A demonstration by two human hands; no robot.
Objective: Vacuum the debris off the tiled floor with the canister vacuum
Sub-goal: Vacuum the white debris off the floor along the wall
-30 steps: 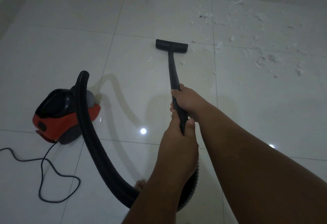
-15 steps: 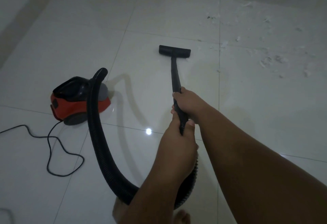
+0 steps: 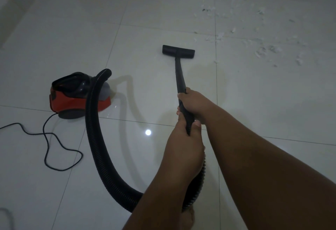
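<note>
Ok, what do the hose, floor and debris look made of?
Hose: matte black flexible plastic, going by its ribs and curve. Floor: glossy glazed tile, with grout lines and a lamp reflection. Debris: white scraps, perhaps paper or foam; too small to tell.

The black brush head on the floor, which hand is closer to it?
Right. The right hand grips the wand nearer the brush head; the left hand grips just behind it, by the hose, farther away.

Glossy, smooth white tiles (image 3: 72, 30) mirror a light. Behind the fingers (image 3: 185, 96), the black hose (image 3: 94, 139) is ribbed plastic; ahead of them the wand (image 3: 179, 73) looks smooth and matt.
</note>
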